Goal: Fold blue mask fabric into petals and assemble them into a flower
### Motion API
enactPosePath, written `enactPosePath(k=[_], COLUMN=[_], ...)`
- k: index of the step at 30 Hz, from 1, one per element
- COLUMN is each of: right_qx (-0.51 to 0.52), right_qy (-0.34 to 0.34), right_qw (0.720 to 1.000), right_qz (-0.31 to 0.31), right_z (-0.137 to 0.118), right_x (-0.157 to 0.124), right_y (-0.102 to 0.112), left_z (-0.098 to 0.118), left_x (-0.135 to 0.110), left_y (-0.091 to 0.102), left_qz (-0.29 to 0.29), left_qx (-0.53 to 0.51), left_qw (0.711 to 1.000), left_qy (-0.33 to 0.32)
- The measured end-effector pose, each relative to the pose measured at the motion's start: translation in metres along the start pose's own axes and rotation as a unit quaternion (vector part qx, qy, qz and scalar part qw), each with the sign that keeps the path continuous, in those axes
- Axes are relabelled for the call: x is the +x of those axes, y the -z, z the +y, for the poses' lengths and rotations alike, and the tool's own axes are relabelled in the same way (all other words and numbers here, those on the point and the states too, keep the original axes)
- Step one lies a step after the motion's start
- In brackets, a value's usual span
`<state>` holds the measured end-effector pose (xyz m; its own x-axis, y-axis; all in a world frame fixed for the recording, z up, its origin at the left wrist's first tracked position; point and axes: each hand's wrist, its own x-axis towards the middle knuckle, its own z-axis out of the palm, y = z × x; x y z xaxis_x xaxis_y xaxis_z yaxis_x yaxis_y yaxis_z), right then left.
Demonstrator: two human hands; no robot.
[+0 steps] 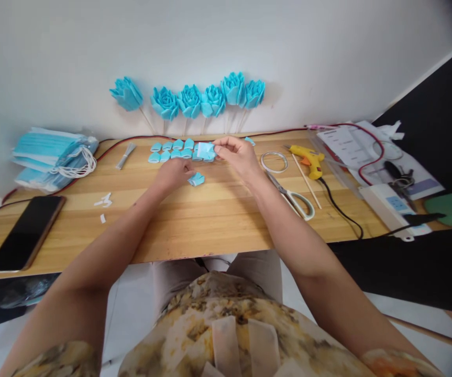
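My right hand (236,154) is closed in a pinch on a light-blue fabric petal (207,151) with a whitish face, above the right end of the petal rows. Lower and to the left, my left hand (174,174) has its fingers curled together at the edge of another small blue petal (197,179), which it seems to grip. Folded blue petals (176,154) lie in two rows just beyond my left hand. One more blue petal (250,141) is on the table behind my right hand.
Several blue fabric flowers (190,102) on sticks stand along the wall. Face masks (48,152), a phone (25,233), wire ties (125,156) and white scraps (103,200) lie left. Right are a tape roll (274,162), scissors (294,199), a yellow glue gun (308,159) and a power strip (393,207).
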<state>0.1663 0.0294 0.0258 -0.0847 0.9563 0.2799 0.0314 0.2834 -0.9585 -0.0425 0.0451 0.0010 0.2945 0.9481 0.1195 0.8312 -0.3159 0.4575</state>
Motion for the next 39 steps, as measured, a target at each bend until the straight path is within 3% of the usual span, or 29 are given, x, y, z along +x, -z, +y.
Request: enactPosePath(k=[4, 7, 10, 17, 39], right_qx=[0.01, -0.004, -0.035, -0.069, -0.122], right_qy=[0.007, 0.01, 0.007, -0.018, -0.008], right_qw=[0.999, 0.997, 0.99, 0.978, 0.977], right_qz=[-0.03, -0.082, -0.135, -0.196, -0.175], right_z=[-0.001, -0.005, -0.011, -0.015, -0.005], right_x=[0.0, -0.003, -0.008, -0.016, -0.019], right_y=[0.001, 0.002, 0.001, -0.004, -0.013], left_z=[0.001, 0.001, 0.002, 0.005, 0.003], left_x=[-0.001, -0.006, -0.01, -0.014, -0.016], left_y=[0.006, 0.017, 0.028, 0.043, 0.038], left_qz=[0.003, 0.009, 0.032, 0.068, 0.018], left_qx=[-0.125, -0.294, -0.375, -0.372, -0.364], left_qw=[0.992, 0.954, 0.924, 0.925, 0.93], left_qy=[0.029, 0.058, 0.065, 0.036, -0.051])
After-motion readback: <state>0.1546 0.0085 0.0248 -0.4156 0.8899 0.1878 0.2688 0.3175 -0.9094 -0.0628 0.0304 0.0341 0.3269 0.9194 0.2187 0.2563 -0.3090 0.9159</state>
